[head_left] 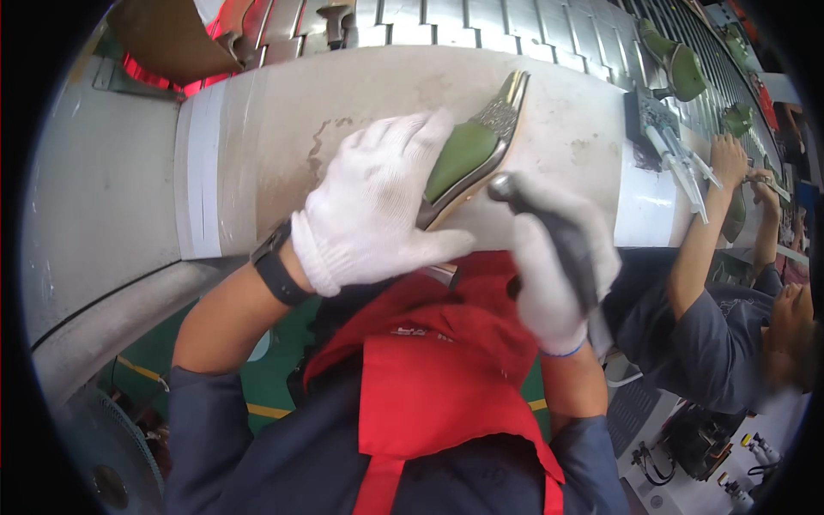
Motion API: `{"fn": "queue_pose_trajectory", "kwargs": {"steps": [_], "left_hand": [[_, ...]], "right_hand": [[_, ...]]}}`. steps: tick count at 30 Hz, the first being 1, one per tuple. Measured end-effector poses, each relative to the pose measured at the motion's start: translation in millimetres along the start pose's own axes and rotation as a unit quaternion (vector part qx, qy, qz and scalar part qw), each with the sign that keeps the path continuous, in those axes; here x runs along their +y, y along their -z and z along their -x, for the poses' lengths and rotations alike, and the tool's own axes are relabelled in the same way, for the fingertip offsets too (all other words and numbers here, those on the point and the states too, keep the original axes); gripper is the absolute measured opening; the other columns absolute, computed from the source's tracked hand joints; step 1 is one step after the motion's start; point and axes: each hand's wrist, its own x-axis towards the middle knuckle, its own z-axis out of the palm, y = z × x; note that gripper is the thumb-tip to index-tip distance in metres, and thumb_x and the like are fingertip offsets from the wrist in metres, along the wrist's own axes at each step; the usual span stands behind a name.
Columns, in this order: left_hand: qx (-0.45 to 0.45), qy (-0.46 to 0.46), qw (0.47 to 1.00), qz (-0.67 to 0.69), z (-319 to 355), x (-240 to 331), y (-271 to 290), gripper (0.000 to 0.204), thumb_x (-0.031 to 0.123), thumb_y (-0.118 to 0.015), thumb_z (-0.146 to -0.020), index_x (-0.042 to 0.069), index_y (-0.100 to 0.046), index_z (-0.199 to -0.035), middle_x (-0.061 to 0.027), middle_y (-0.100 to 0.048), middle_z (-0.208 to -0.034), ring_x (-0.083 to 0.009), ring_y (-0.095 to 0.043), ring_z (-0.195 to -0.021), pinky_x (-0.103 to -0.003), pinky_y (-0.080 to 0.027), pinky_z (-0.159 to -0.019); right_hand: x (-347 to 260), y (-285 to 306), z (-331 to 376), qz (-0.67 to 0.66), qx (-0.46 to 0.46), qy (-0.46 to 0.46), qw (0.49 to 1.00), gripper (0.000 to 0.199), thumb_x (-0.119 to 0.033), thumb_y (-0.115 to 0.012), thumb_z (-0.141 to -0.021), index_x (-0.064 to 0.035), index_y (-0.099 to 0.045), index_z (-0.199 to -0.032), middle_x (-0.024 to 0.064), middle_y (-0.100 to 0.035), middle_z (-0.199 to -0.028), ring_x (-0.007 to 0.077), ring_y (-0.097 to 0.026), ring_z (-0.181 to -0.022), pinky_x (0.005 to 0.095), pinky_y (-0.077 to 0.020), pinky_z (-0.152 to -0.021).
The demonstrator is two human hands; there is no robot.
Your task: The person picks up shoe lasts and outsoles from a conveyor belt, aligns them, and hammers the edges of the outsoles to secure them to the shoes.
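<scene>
A green shoe with a dark, glossy sole edge lies tilted on the pale worktop. Its far end narrows to a textured patch and a shiny tip. My left hand, in a white knitted glove, is closed around the shoe's left side and near end, hiding part of it. The right hand, gloved too and slightly blurred, grips a hammer by its dark handle. The hammer's rounded metal head is just right of the shoe's sole edge; whether they touch I cannot tell.
Beyond the worktop runs a slatted metal conveyor, with another green shoe at its right. Several clear plastic tools stand in a dark holder at the worktop's right end. A co-worker's arm reaches in beside them.
</scene>
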Motion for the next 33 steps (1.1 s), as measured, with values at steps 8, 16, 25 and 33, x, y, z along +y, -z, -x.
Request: {"fn": "queue_pose_trajectory", "kwargs": {"steps": [8,16,25,33], "left_hand": [[-0.070,0.074,0.995,0.025,-49.9,6.8,-12.1,0.085,0.027,-0.082,-0.082,-0.009,-0.048,-0.151,-0.0294,-0.067,-0.128,-0.0481,-0.065,-0.122,-0.052,-0.053,-0.107],[-0.067,0.062,0.995,0.027,-53.0,5.8,-12.6,0.080,0.031,-0.081,-0.084,-0.010,-0.052,-0.147,-0.0295,-0.069,-0.128,-0.0469,-0.067,-0.121,-0.051,-0.055,-0.105],[0.236,-0.059,0.938,0.248,-48.0,32.1,74.0,0.085,0.014,-0.084,-0.084,-0.005,-0.044,-0.156,-0.0192,-0.065,-0.143,-0.0287,-0.065,-0.134,-0.044,-0.053,-0.114],[0.136,-0.135,0.953,0.234,-49.5,61.4,55.2,0.072,0.003,-0.080,-0.082,-0.001,-0.051,-0.147,-0.0176,-0.067,-0.133,-0.0298,-0.066,-0.132,-0.045,-0.050,-0.117]], "right_hand": [[-1.2,23.8,-56.0,-0.017,-0.008,-0.084,0.996,0.022,-0.005,-0.069,-0.104,0.0046,-0.075,-0.122,0.0124,-0.080,-0.110,0.0195,-0.077,-0.105,0.0331,-0.0593,-0.095],[61.8,35.3,-140.9,-0.053,0.029,-0.207,0.977,0.029,-0.020,-0.068,-0.109,0.0040,-0.073,-0.126,0.0120,-0.078,-0.118,0.0222,-0.076,-0.116,0.0333,-0.0586,-0.100],[50.6,40.9,-65.7,-0.088,0.085,-0.176,0.977,0.027,-0.011,-0.062,-0.109,0.0093,-0.071,-0.123,0.0193,-0.077,-0.119,0.0293,-0.077,-0.112,0.0395,-0.0595,-0.104],[-112.2,39.4,-39.3,-0.122,-0.087,0.240,0.959,0.039,-0.002,-0.078,-0.095,0.0071,-0.069,-0.132,0.0267,-0.077,-0.130,0.0312,-0.075,-0.122,0.0423,-0.0560,-0.110]]}}
